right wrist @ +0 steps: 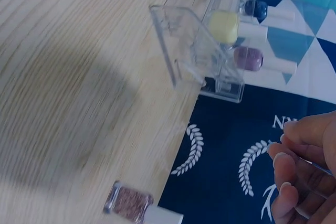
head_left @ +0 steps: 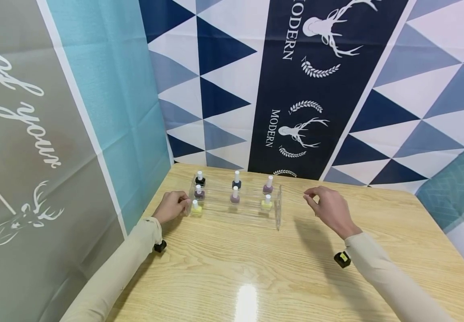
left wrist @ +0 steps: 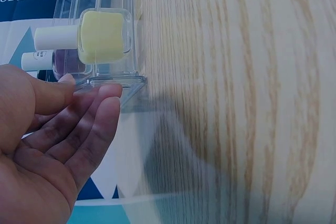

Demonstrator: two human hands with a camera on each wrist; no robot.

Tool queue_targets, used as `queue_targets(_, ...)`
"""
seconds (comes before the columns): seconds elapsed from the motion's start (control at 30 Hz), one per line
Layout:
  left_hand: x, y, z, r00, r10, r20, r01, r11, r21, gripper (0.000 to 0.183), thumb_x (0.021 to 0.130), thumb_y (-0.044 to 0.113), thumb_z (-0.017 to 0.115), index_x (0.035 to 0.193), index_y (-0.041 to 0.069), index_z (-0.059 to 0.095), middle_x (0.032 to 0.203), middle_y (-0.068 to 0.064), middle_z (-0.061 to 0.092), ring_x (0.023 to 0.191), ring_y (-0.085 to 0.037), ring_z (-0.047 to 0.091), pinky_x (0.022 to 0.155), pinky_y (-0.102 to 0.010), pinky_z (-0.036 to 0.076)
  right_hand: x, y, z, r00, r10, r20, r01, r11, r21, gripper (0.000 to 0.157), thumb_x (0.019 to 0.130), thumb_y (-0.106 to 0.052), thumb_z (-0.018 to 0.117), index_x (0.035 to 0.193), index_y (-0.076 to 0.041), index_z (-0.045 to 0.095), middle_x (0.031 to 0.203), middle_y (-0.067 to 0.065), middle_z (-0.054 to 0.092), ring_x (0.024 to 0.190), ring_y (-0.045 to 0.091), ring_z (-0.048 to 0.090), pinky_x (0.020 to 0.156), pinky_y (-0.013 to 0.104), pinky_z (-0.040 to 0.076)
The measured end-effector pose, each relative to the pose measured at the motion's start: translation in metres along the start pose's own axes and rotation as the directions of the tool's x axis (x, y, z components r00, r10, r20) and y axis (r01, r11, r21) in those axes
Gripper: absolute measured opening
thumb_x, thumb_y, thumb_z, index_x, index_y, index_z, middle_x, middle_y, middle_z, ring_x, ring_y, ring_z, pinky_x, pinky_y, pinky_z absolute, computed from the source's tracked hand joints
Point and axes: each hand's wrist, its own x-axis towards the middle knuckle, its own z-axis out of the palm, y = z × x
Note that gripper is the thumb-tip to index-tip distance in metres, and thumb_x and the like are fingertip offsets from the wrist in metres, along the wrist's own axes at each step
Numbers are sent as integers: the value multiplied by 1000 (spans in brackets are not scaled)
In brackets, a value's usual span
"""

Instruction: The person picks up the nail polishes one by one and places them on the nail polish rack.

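Observation:
A clear acrylic nail polish rack (head_left: 236, 219) stands on the table with white-capped bottles on its steps. My left hand (head_left: 172, 206) grips the rack's left end panel between thumb and fingers, close beside a yellow nail polish bottle (left wrist: 103, 36). Near the other end sits a second yellow bottle (right wrist: 224, 27), with a mauve bottle (right wrist: 249, 59) behind it. To the right of the rack, my right hand (head_left: 330, 210) hovers over the table, its fingers loosely curled with nothing between them. A glittery pinkish-brown bottle (right wrist: 128, 202) appears in the right wrist view, apart from the rack.
More bottles stand on the rack: a black one (head_left: 200, 181), a dark blue one (head_left: 236, 184) and purple ones. The wooden table (head_left: 215, 264) meets a patterned cloth wall (head_left: 232, 89) behind the rack. Another cloth (head_left: 135, 103) hangs along the left side.

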Motion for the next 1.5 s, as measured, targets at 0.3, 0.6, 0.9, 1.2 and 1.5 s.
queue_targets(0.3,-1,-1,1,1000,-1,-6,1,1000,-1,19,104,10,62,88,7,70,69,-6,65,58,-17,60,52,-33,47,-12,26,-8,1000,27,-16,-27,999,-33,14,96,-14,72,104,-4,78,95,12,74,72,29,68,58,50,53)
queue_targets(0.6,0,-1,0,1000,-7,-3,7,1000,-5,19,105,10,62,88,6,70,69,-5,65,59,-17,61,52,-32,48,-26,61,-12,997,79,-26,-80,994,-72,15,93,-13,75,104,-3,78,104,23,71,69,35,66,46,43,46)
queue_targets(0.9,0,0,0,1000,-18,4,18,1000,4,20,105,10,61,87,7,69,68,-6,65,59,-17,59,52,-31,46,-37,85,-12,990,142,-6,-142,986,-90,17,94,-14,73,104,-1,78,108,27,68,76,42,66,52,52,50)
queue_targets(1.2,0,-2,0,1000,-27,5,27,1000,1,20,105,11,61,87,8,69,67,-4,64,58,-17,59,51,-32,47,-41,98,-4,986,165,12,-163,982,-96,18,94,-13,70,104,0,77,111,30,64,81,47,65,51,55,50)
queue_targets(1.5,2,-4,2,1000,-24,-3,24,1000,6,19,105,13,62,88,7,70,70,-6,65,60,-16,59,54,-31,48,-39,108,-1,987,159,8,-158,983,-91,16,93,-10,70,104,0,76,105,27,70,78,46,67,50,53,50)
